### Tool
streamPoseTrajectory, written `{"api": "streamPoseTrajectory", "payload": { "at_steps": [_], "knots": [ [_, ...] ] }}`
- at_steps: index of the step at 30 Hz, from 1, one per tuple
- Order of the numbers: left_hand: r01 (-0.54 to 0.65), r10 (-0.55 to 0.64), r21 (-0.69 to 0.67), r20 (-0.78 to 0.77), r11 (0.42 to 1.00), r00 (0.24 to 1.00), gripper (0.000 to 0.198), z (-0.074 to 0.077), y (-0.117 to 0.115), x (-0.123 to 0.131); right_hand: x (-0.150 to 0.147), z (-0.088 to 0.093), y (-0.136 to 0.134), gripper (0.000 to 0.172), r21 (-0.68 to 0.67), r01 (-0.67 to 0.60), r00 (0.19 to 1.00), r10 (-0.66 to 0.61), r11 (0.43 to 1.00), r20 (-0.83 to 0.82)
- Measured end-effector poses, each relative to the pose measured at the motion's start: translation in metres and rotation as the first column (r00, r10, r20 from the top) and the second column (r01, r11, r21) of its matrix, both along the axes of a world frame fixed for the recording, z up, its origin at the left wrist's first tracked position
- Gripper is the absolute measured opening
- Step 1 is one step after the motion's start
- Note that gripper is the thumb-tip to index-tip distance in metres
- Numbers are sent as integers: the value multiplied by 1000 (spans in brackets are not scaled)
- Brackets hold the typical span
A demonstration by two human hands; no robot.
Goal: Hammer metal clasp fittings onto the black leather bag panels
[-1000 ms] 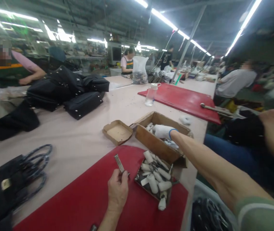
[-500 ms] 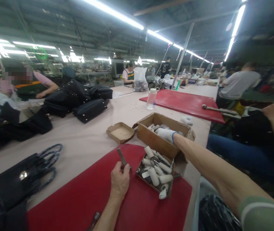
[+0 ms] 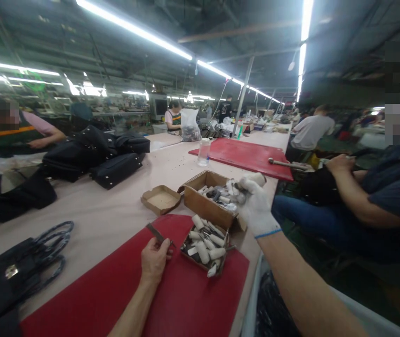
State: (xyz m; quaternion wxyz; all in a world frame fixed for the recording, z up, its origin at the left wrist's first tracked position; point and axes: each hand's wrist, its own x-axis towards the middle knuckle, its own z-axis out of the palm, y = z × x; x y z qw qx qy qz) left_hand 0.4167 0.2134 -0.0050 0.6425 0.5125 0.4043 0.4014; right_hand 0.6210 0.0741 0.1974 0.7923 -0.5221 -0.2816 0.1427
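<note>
My bare left hand (image 3: 155, 262) rests on a red mat (image 3: 133, 290) and pinches a narrow flat metal piece (image 3: 155, 232) that sticks up to the left. My right hand (image 3: 256, 206), in a white glove with a blue cuff, is lifted over the near right rim of an open cardboard box (image 3: 203, 206). Its fingers are curled round a small white paper-wrapped piece (image 3: 258, 178). The box holds several wrapped pieces. A smaller box (image 3: 204, 250) of white wrapped pieces lies on the mat beside my left hand.
An empty cardboard lid (image 3: 160, 199) lies left of the big box. Black bags (image 3: 94, 157) are piled at the far left, another black bag (image 3: 13, 276) at the near left. A plastic jar (image 3: 204, 152) and a second red mat (image 3: 245, 157) lie farther off. A seated person (image 3: 378, 196) is close on my right.
My right hand has come up out of the big box to its right rim with a wrapped piece. The left hand has kept its metal piece. The view swung right.
</note>
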Motion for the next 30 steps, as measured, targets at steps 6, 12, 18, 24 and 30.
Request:
{"api": "streamPoseTrajectory", "payload": {
  "at_steps": [6,12,18,24,30],
  "knots": [
    [-5,100,-261,353,965,930,34,82,-38,-68,-129,-31,-64,36,116,-82,954,112,990,-278],
    [-81,300,-415,497,906,814,16,145,-139,-172,-244,-54,-103,37,210,-210,808,291,955,-512],
    [-211,538,-555,532,805,653,7,147,-219,-233,-321,-60,-129,40,217,-306,798,374,927,-473],
    [-299,586,-527,540,795,604,10,141,-261,-262,-366,-62,-149,44,191,-330,747,379,925,-546],
    [-299,558,-483,585,823,589,14,144,-288,-280,-389,-55,-165,41,212,-391,710,440,895,-549]
  ]
}}
